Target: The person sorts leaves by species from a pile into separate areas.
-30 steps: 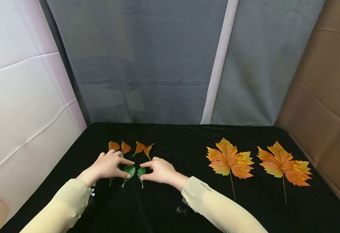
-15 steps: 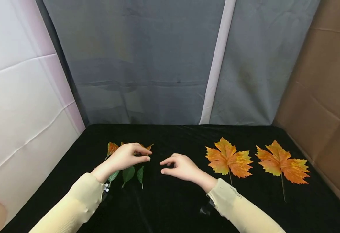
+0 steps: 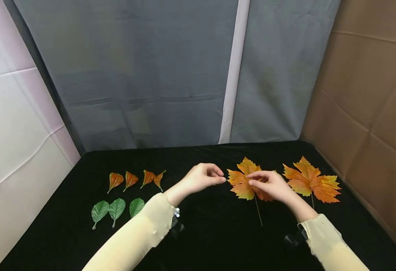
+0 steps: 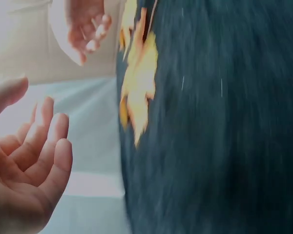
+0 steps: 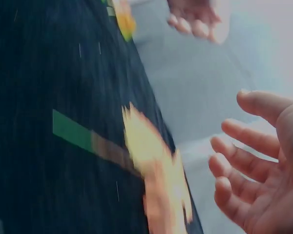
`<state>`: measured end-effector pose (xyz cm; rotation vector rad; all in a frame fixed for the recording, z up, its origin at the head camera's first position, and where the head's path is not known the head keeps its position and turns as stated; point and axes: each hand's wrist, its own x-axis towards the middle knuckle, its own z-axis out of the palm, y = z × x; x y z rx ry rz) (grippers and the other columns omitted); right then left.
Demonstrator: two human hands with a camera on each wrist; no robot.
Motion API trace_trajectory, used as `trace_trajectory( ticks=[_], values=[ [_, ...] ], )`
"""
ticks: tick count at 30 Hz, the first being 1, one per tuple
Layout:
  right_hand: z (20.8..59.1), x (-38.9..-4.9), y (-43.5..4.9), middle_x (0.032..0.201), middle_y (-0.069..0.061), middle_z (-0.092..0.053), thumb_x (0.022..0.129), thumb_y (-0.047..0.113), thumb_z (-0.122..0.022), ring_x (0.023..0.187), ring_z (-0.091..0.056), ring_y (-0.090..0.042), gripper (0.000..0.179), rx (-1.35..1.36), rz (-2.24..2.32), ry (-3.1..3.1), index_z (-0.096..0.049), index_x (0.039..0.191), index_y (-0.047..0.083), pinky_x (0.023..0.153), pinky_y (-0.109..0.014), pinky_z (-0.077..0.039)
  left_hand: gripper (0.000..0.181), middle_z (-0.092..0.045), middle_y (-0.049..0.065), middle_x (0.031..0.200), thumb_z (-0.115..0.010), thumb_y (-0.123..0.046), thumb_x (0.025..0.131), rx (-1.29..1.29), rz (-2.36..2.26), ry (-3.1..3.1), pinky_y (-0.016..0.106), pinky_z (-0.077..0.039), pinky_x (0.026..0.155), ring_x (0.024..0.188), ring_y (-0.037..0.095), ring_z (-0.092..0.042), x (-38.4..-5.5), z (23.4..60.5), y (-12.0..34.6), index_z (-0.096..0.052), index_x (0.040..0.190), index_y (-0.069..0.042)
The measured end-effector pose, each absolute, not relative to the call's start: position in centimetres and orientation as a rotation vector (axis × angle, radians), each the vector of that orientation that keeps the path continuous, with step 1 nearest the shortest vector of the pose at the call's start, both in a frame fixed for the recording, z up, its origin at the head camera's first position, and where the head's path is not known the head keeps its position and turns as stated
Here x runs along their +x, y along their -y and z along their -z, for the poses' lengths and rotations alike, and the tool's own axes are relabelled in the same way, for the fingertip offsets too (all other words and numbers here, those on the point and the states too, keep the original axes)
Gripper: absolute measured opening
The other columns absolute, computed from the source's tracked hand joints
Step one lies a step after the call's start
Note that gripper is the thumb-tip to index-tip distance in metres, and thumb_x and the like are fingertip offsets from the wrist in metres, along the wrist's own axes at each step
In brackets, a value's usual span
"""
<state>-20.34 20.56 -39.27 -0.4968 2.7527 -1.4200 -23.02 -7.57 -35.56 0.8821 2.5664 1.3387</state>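
Observation:
My right hand (image 3: 272, 185) hovers over the left of two orange-yellow maple leaves (image 3: 239, 180) in the head view, hiding part of it. Its fingers are loosely bent and hold nothing, as the right wrist view shows. Just left of that leaf is my left hand (image 3: 201, 177), thumb and fingertips close to the leaf's edge in the head view. In the left wrist view its relaxed fingers (image 4: 63, 156) stand apart from the thumb with nothing between them. The second maple leaf (image 3: 311, 181) lies farther right, its stem partly behind my right forearm.
At the left of the black-covered table (image 3: 218, 241), several small orange leaves (image 3: 131, 180) lie in a row. Nearer to me are green leaves (image 3: 117, 208), one partly covered by my left sleeve. Grey curtain (image 3: 150, 75) stands behind, brown cloth (image 3: 370, 94) on the right.
Both hands have moved right from the small leaves to the maple leaves. The view has turned a little to the right. The rows of small leaves are now mostly uncovered.

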Motion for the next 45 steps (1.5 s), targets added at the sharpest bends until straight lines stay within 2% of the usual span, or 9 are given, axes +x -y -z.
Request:
trace_trajectory(
  ticks=[5, 10, 14, 17, 21, 23, 32, 38, 45],
  values=[
    [39.5, -19.8, -26.5, 0.091, -0.016, -0.067, 0.095, 0.025, -0.064, 0.071, -0.062, -0.023, 0.039, -0.302, 1.429, -2.818, -0.064, 0.118, -0.006, 0.059, -0.031, -0.052, 0.019, -0.071, 0.010, 0.078, -0.075, -0.024, 0.085, 0.708, -1.484, -2.319, 0.034, -0.054, 0.058, 0.064, 0.017, -0.064, -22.4, 37.7, 3.6, -0.072, 0.087, -0.005],
    [39.9, -19.6, -31.3, 0.084, -0.008, -0.066, 0.097, 0.026, -0.060, 0.066, -0.062, -0.014, 0.047, -0.061, 1.611, -2.751, -0.056, 0.120, -0.014, 0.058, -0.029, -0.053, 0.019, -0.072, 0.007, 0.076, -0.075, -0.027, 0.084, 0.606, -1.417, -2.294, 0.030, -0.053, 0.053, 0.064, 0.017, -0.067, -21.6, 39.3, 1.3, -0.074, 0.082, -0.008],
    [41.6, -19.3, -33.0, 0.083, 0.000, -0.067, 0.098, 0.029, -0.059, 0.064, -0.064, -0.011, 0.053, 0.100, 1.792, -2.676, -0.052, 0.121, -0.018, 0.057, -0.027, -0.054, 0.023, -0.071, 0.007, 0.072, -0.076, -0.026, 0.085, 0.560, -1.366, -2.264, 0.030, -0.055, 0.053, 0.059, 0.017, -0.067, -21.1, 40.3, 0.4, -0.074, 0.079, -0.004],
    [42.9, -19.1, -33.7, 0.076, 0.003, -0.066, 0.097, 0.027, -0.060, 0.059, -0.063, -0.009, 0.043, 0.215, 1.910, -2.684, -0.059, 0.112, -0.013, 0.055, -0.026, -0.053, 0.027, -0.069, 0.007, 0.066, -0.076, -0.026, 0.084, 0.528, -1.340, -2.258, 0.030, -0.054, 0.051, 0.053, 0.017, -0.065, -20.7, 40.8, -0.3, -0.072, 0.074, -0.002],
    [43.9, -18.9, -34.3, 0.065, 0.006, -0.062, 0.095, 0.022, -0.063, 0.051, -0.059, -0.007, 0.019, 0.379, 2.116, -2.666, -0.068, 0.091, 0.004, 0.048, -0.023, -0.051, 0.029, -0.067, 0.006, 0.060, -0.078, -0.028, 0.083, 0.475, -1.292, -2.327, 0.030, -0.052, 0.045, 0.046, 0.016, -0.063, -20.2, 41.0, -1.0, -0.070, 0.067, -0.005],
    [44.2, -18.9, -34.5, 0.064, 0.007, -0.061, 0.095, 0.021, -0.063, 0.050, -0.058, -0.006, 0.015, 0.393, 2.152, -2.656, -0.068, 0.087, 0.009, 0.048, -0.022, -0.051, 0.031, -0.066, 0.005, 0.057, -0.078, -0.030, 0.082, 0.459, -1.257, -2.375, 0.029, -0.051, 0.043, 0.044, 0.016, -0.062, -20.1, 41.1, -1.3, -0.069, 0.065, -0.006],
    [44.5, -18.4, -35.3, 0.066, 0.008, -0.062, 0.096, 0.025, -0.061, 0.053, -0.058, -0.006, 0.017, 0.334, 2.060, -2.720, -0.069, 0.090, 0.011, 0.051, -0.022, -0.052, 0.036, -0.059, -0.001, 0.046, -0.081, -0.031, 0.079, 0.562, -1.028, -2.593, 0.025, -0.047, 0.038, 0.037, 0.012, -0.057, -19.9, 41.6, -3.2, -0.065, 0.054, -0.011],
    [44.7, -18.2, -35.6, 0.067, 0.006, -0.063, 0.097, 0.028, -0.060, 0.054, -0.059, -0.008, 0.030, 0.333, 1.975, -2.758, -0.067, 0.097, -0.001, 0.052, -0.023, -0.052, 0.032, -0.058, -0.003, 0.045, -0.079, -0.021, 0.080, 0.575, -1.017, -2.614, 0.024, -0.046, 0.037, 0.037, 0.010, -0.056, -19.8, 41.7, -3.6, -0.065, 0.054, -0.011],
    [44.3, -18.8, -35.3, 0.069, 0.006, -0.063, 0.096, 0.027, -0.063, 0.057, -0.058, -0.008, 0.039, 0.267, 1.824, -2.809, -0.064, 0.104, -0.010, 0.052, -0.024, -0.051, 0.026, -0.062, 0.003, 0.050, -0.077, -0.014, 0.082, 0.465, -1.232, -2.457, 0.027, -0.049, 0.040, 0.039, 0.013, -0.058, -20.1, 41.7, -2.5, -0.066, 0.059, -0.007]
  ],
)
